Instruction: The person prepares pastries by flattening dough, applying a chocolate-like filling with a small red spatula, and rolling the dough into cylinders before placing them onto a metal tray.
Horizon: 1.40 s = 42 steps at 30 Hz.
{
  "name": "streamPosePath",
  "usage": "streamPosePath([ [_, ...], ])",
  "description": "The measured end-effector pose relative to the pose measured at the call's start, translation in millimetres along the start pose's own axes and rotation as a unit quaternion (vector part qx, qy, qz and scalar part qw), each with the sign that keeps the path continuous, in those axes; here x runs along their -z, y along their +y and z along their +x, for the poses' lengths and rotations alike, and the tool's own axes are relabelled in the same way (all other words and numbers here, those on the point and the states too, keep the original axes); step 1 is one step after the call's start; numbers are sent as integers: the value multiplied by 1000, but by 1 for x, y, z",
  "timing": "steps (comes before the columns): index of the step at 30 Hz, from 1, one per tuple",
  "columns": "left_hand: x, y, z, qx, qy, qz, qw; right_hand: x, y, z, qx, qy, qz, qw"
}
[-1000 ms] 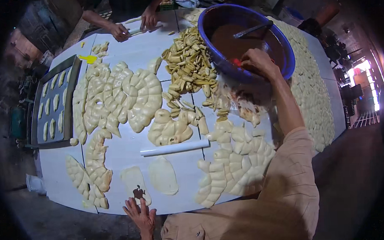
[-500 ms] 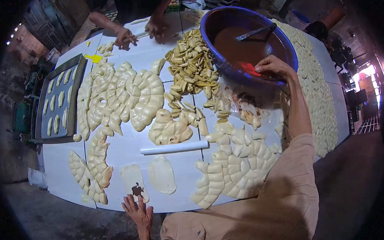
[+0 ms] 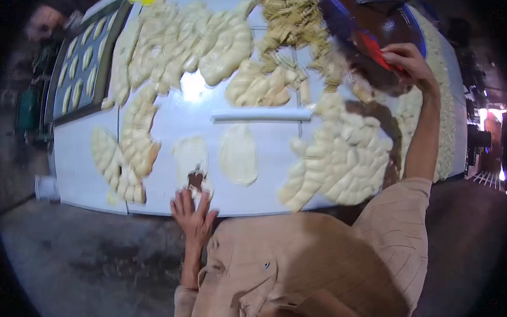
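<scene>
My right hand (image 3: 409, 63) pinches a red plastic scraper (image 3: 374, 49) near the front rim of a blue basin (image 3: 420, 34) of brown paste (image 3: 378, 15). Motion blur hides whether the scraper carries paste. My left hand (image 3: 193, 216) lies flat with fingers spread at the near table edge, its fingertips touching the lower end of a flattened dough oval (image 3: 189, 152). A brown paste smear (image 3: 196, 178) sits on that oval. Beside it lies a second, plain dough oval (image 3: 238, 156). A white rolling pin (image 3: 261, 116) rests just beyond them.
Scored dough sheets lie at left (image 3: 138, 140), far left (image 3: 171, 44) and right (image 3: 343, 161). Yellow-brown, banana-like pieces (image 3: 293, 17) are heaped left of the basin. A dark tray (image 3: 89, 101) holds several shaped rolls. More dough pieces (image 3: 445, 118) cover the right side.
The view has tilted down, so the table sits higher and the person across has left the picture. My right hand keeps the scraper by the basin; my left hand stays at the dough.
</scene>
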<state>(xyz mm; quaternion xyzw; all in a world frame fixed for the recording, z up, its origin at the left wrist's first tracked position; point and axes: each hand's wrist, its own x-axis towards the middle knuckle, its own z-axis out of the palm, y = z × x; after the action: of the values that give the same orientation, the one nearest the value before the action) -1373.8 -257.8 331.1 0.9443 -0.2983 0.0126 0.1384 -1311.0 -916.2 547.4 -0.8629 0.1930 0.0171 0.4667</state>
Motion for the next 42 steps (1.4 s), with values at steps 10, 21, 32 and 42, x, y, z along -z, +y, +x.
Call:
streamPosePath([
  [10, 16, -5, 4, -63, 11, -39, 997, -239, -48, -119, 64, -114, -121, 984],
  [21, 25, 37, 75, -174, -24, -135, 975, -316, -67, -180, 156, 77, -313, 934],
  [32, 6, 64, 93, -133, -93, -91, 983, -334, -55, -204, -10, 113, -202, 973],
  [42, 16, 56, 88, -170, -120, -81, 975, -318, -45, -189, -72, 97, -104, 987],
])
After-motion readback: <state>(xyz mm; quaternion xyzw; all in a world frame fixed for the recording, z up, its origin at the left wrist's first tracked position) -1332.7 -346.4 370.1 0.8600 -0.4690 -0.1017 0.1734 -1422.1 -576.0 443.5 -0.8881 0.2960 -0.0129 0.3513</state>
